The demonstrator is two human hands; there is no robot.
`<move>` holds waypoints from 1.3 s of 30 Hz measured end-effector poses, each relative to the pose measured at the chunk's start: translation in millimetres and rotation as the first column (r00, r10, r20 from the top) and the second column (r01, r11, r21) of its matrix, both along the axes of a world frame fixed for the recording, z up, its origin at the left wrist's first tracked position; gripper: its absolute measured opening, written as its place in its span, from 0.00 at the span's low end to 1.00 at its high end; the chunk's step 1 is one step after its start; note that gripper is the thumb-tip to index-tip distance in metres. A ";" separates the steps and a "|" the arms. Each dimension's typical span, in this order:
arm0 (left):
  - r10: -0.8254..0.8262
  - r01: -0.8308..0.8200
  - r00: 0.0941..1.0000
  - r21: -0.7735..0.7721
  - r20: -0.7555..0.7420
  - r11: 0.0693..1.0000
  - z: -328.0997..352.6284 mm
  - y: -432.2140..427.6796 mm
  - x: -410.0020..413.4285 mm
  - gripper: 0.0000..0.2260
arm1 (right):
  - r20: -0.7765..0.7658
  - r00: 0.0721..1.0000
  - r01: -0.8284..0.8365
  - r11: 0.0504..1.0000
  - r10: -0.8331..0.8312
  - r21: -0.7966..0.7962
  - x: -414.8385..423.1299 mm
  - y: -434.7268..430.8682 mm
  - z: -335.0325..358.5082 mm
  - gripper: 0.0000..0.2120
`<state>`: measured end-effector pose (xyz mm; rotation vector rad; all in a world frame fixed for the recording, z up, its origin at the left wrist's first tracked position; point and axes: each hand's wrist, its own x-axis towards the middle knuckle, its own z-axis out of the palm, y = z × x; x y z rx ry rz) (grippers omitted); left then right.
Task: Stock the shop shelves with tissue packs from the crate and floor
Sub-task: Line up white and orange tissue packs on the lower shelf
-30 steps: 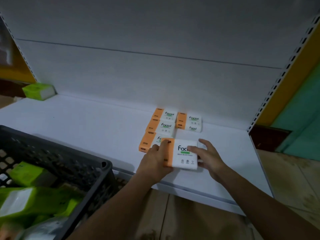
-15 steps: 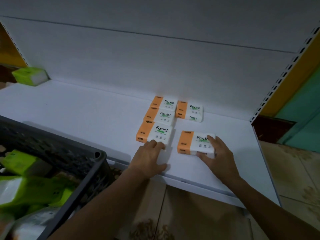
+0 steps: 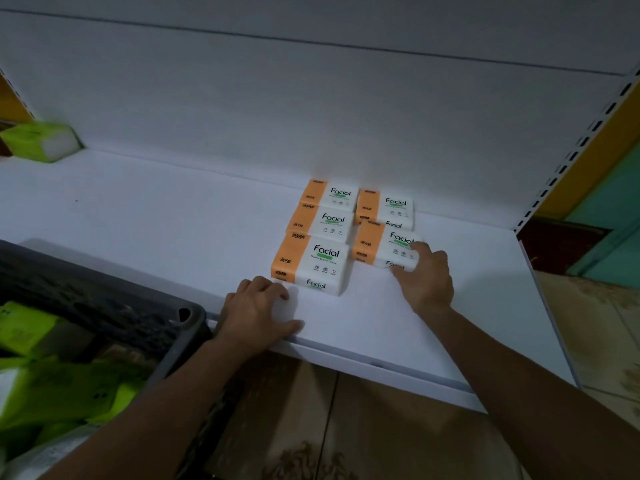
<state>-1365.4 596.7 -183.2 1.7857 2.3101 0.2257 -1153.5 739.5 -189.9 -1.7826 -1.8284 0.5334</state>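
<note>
In the head view, five orange-and-white tissue packs are lying flat on the white shelf (image 3: 138,220) near its back panel, in two rows running front to back. The left row is made up of the front-left pack (image 3: 318,261), the middle pack (image 3: 325,221) and the back-left pack (image 3: 334,195), each touching the next. In the right row, the front-right pack (image 3: 384,247) is sitting just before the back-right pack (image 3: 388,206). The right hand (image 3: 427,275) is grasping the front-right pack, fingers wrapping over its right end and thumb pressing at its front face. The left hand (image 3: 258,313) is resting on the shelf's front edge just beside the front-left pack, fingers loosely curled, holding nothing. At the left, the dark crate (image 3: 104,306) is holding green packs (image 3: 69,386). A lone green pack (image 3: 38,140) is lying at the shelf's far left. Tiled floor (image 3: 311,427) is showing below.
</note>
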 end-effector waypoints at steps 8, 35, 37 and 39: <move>0.037 -0.037 0.999 0.019 0.010 0.999 -1.2 4.0 -1.1 0.25 | -0.084 0.996 0.010 1.000 -0.012 -0.023 -10.5 5.6 2.0 0.23; -0.031 0.042 0.998 0.183 -0.063 0.982 103.4 -121.7 -154.6 0.15 | 0.012 0.876 -0.468 0.842 0.483 0.268 -178.8 -100.5 117.2 0.16; 0.056 -0.045 0.995 0.134 -0.084 0.990 96.3 -165.8 -184.9 0.21 | 0.049 0.811 -0.572 0.772 0.583 0.276 -214.5 -129.3 117.4 0.16; 0.159 -0.155 0.982 0.043 -0.098 0.987 90.6 -208.8 -209.6 0.17 | 0.095 0.729 -0.675 0.688 0.678 0.267 -245.3 -162.5 115.1 0.15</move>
